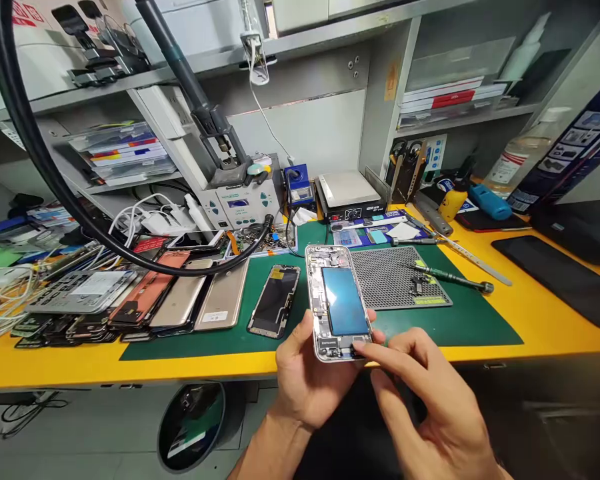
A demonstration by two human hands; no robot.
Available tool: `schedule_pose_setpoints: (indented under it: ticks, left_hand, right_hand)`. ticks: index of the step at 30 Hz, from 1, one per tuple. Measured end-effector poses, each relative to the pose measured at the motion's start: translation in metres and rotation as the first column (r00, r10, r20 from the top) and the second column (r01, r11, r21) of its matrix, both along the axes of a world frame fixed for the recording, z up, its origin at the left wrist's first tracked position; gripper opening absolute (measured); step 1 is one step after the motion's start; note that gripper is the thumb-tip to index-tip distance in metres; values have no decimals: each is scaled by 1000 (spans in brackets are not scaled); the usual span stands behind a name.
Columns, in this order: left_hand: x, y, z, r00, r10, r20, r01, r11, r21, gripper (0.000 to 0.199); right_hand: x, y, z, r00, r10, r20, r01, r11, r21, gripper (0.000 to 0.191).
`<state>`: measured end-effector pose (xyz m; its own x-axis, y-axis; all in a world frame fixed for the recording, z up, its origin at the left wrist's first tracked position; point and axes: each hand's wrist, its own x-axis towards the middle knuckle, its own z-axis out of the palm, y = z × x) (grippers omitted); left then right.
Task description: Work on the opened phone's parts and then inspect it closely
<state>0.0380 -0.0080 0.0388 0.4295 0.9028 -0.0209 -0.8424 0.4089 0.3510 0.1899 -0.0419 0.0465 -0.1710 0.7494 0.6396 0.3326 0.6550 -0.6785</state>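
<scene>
An opened phone body [347, 300] with a blue-faced battery is tilted up above the front edge of the green mat [230, 337]. My left hand [313, 380] is closed around its lower part, fingers behind it. The index fingertip of my right hand [430, 393] touches the phone's bottom right corner; the other fingers are curled apart from it, and nothing is held there. A detached screen [275, 300] lies on the mat to the left. Right of the phone, a screwdriver [455, 277] and small parts lie on a grey perforated pad [380, 280].
Stacked phones and housings [175, 300] cover the left side. A black hose [70, 207] arches over them from a hot-air station [240, 203]. Behind the pad stands a heating plate [350, 193]. A black phone [560, 273] lies far right; a bin [193, 427] is below the bench.
</scene>
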Motion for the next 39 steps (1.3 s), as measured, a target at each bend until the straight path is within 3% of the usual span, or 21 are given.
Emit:
schedule_pose_setpoints:
  ticks: [6, 13, 22, 23, 25, 28, 33, 35, 39]
  left_hand:
    - [0, 0, 1, 1000, -13, -2, 13, 997, -70, 52]
    - [1, 0, 2, 1000, -18, 10, 19, 998, -65, 49]
    - [-2, 0, -4, 994, -95, 58, 100, 990, -95, 46]
    - [-2, 0, -4, 992, -110, 58, 116, 988, -105, 48]
    - [-1, 1, -2, 990, -132, 56, 138, 984, -113, 49]
    - [1, 2, 1, 984, -167, 61, 173, 979, -107, 48]
    - [1, 4, -3, 977, -208, 47, 211, 975, -68, 49]
    - [0, 5, -7, 980, -201, 12, 201, 977, -69, 49]
    - [-3, 5, -8, 968, -229, -99, 210, 963, -168, 48]
  right_hand:
    - [-3, 3, 2, 992, 20, 124, -22, 1000, 15, 51]
    - [-2, 1, -7, 988, 67, 139, -66, 998, -15, 56]
    - [-6, 4, -17, 983, -97, 158, 70, 984, 165, 61]
    - [-5, 4, -19, 984, -102, 149, 80, 986, 147, 60]
    - [-5, 3, -21, 992, -88, 90, 92, 995, -47, 45]
    - [-4, 4, -21, 993, -115, -35, 90, 902, -422, 7]
    - [-10, 6, -18, 980, -173, -94, 60, 720, -691, 32]
    - [-12, 6, -22, 976, -203, -83, 84, 697, -713, 34]
    - [4, 13, -36, 926, -376, -37, 325, 843, -428, 25]
